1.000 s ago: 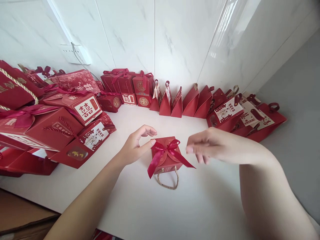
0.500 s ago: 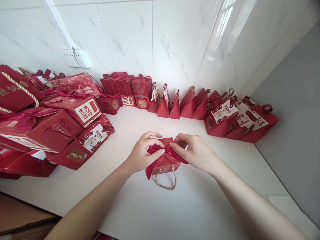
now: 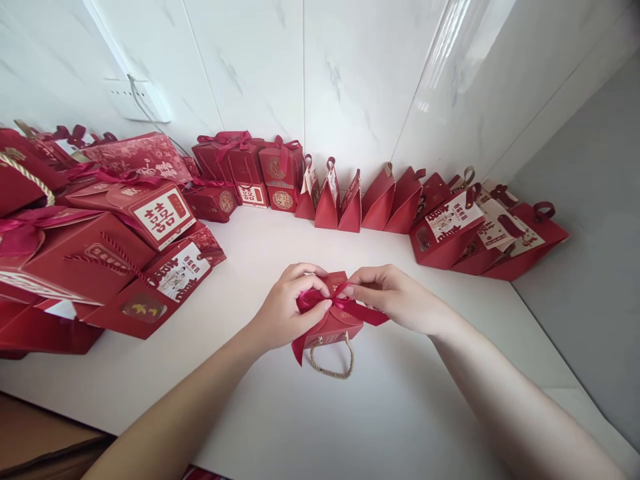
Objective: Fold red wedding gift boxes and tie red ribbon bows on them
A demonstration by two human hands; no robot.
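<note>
A small red gift box (image 3: 331, 328) stands on the white table in front of me, with a rope handle (image 3: 334, 375) hanging down its near side. Across its top runs a shiny crimson ribbon (image 3: 367, 312), gathered at a knot in the middle, its tails spreading to both sides. My left hand (image 3: 293, 303) pinches a loop of the ribbon left of the knot, thumb beside the knot. With thumb and forefinger my right hand (image 3: 387, 293) grips the ribbon just right of the knot. The fingertips partly hide the knot.
Stacked red gift boxes (image 3: 95, 253) fill the left side of the table (image 3: 280, 407). Along the tiled wall stand more boxes (image 3: 280, 173) and pointed red boxes (image 3: 337, 203); tagged ones (image 3: 445, 230) sit at right. A wall socket (image 3: 137, 100) is behind. Cardboard (image 3: 45, 433) lies below the near-left edge.
My right hand has drawn slightly to the right, its fingers now closer together on the ribbon. The right-hand tail reaches further out. My left hand stays nearly in place. The view has shifted slightly.
</note>
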